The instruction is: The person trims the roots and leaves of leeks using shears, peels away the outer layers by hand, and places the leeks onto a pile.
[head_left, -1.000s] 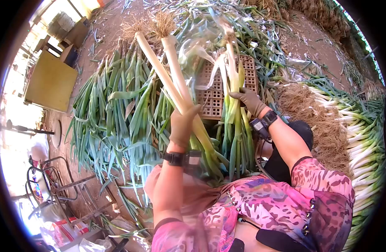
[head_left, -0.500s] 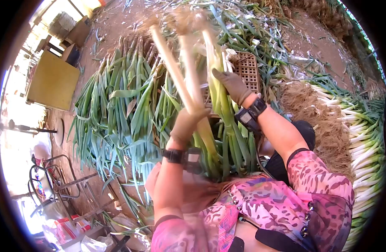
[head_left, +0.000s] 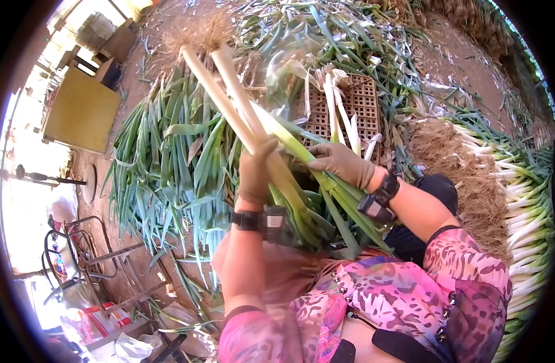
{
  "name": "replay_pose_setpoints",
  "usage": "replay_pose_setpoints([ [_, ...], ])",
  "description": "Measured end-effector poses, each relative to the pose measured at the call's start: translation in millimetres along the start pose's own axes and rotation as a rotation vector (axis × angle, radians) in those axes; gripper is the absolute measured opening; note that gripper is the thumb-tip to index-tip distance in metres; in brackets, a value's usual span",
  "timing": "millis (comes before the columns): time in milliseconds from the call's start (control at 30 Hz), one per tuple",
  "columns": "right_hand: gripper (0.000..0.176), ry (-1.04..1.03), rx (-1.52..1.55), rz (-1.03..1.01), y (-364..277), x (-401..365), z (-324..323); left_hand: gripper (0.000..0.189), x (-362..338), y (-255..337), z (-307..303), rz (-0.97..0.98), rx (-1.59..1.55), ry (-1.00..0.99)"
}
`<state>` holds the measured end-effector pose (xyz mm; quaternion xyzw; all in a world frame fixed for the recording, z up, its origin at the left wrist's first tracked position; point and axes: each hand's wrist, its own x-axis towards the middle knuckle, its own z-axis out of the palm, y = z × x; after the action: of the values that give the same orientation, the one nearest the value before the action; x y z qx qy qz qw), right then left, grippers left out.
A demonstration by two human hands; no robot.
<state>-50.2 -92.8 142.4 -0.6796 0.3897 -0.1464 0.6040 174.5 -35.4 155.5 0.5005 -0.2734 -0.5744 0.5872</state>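
Note:
My left hand (head_left: 256,169), in a brown glove, is closed round two thick leek stalks (head_left: 220,100) whose hairy roots point up and to the left. My right hand (head_left: 343,163), also gloved, has its fingers on another leek (head_left: 289,142), which slants across behind the stalks in the left hand. Green leaves of these leeks hang down toward my lap. Behind the hands, a brown plastic crate (head_left: 365,100) has a few white stalks (head_left: 334,112) over it.
A heap of green leeks (head_left: 175,145) lies on the left, and a long row of white-stemmed leeks (head_left: 525,224) on the right. Leaf scraps (head_left: 398,78) cover ground behind the crate. A yellow board (head_left: 82,112) and metal frame (head_left: 90,254) are at far left.
The two stalks in my left hand have moved left. My right hand has come lower, and its leek now slants left instead of standing nearly upright. More of the crate shows.

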Motion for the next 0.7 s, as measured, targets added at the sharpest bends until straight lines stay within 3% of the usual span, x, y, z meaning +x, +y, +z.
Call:
replay_pose_setpoints([
  [167,0.057,0.25,0.202,-0.212,-1,-14,20,0.043,9,-1,-15,0.072,-0.06,0.195],
  [233,0.056,0.296,-0.015,-0.201,-15,-17,25,0.046,15,-6,-23,0.029,-0.079,0.229],
  [267,0.056,0.318,-0.119,-0.197,-26,-20,31,0.06,16,-7,-25,0.051,0.014,0.183],
  [367,0.047,0.438,-0.363,-0.363,-26,-21,77,0.062,11,1,-12,0.041,-0.072,-0.031],
  [400,0.044,0.455,-0.424,-0.396,-25,-24,95,0.061,14,-6,-14,0.082,0.129,-0.078],
  [433,0.04,0.475,-0.486,-0.428,-26,-25,103,0.051,11,-7,-10,0.084,0.125,-0.092],
  [533,0.04,0.239,-0.408,-0.433,-22,-28,90,0.035,-6,12,1,0.049,0.22,-0.074],
  [633,0.038,0.457,-0.503,-0.749,-40,-5,27,0.03,-15,11,10,0.024,0.273,-0.084],
  [700,0.04,0.831,-0.515,-0.754,-94,7,-9,0.026,-15,1,16,0.077,0.287,-0.087],
])
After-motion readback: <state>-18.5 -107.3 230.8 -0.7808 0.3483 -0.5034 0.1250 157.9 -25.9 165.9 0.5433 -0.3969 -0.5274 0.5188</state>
